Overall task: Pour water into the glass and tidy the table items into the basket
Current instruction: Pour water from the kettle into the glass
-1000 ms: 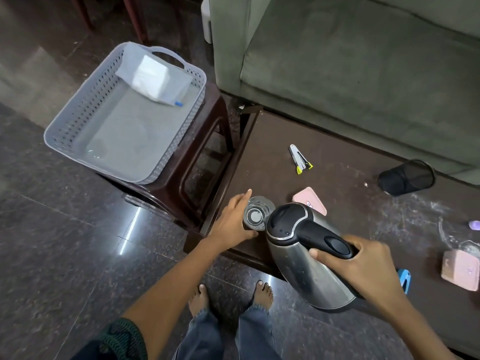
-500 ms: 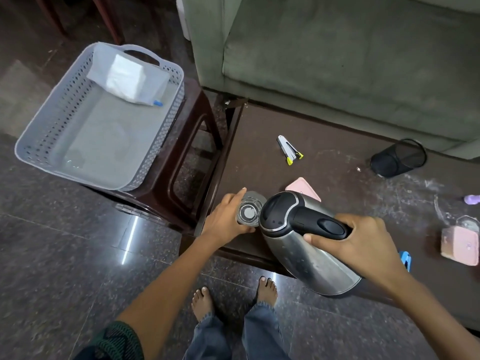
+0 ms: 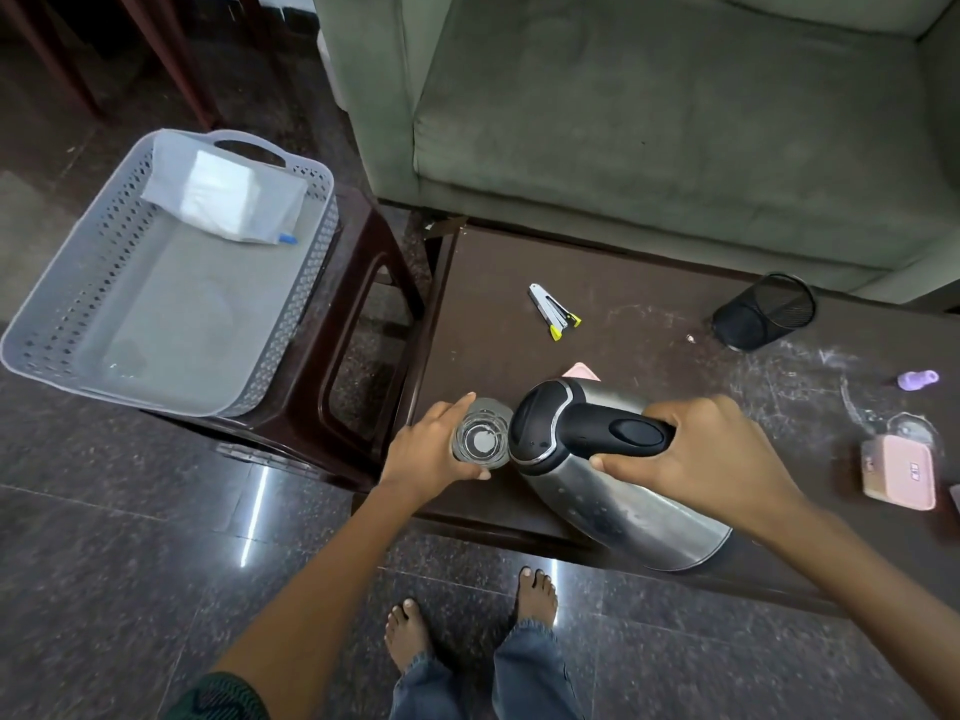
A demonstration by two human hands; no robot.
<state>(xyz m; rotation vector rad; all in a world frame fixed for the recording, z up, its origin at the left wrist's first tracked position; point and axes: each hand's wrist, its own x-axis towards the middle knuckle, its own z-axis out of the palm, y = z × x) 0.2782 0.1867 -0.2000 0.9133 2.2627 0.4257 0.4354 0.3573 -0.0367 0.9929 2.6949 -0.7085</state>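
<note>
Steel kettle (image 3: 618,506) tilted in right hand (image 3: 711,459), hiding pink case (image 3: 582,370); left hand (image 3: 431,449) gripping glass (image 3: 480,441)

view: head-worn, single | facing: forward and steeply down | range: close over table (image 3: 649,283) near edge | frame: basket (image 3: 62,324) at 9 o'clock, sofa (image 3: 675,122) at 12, feet at 6

A green sofa (image 3: 675,122) is standing behind the low table. A dark brown stool (image 3: 358,324) is sitting beside it on the polished stone floor (image 3: 130,537), with dark chair legs (image 3: 171,49) showing beyond.
</note>
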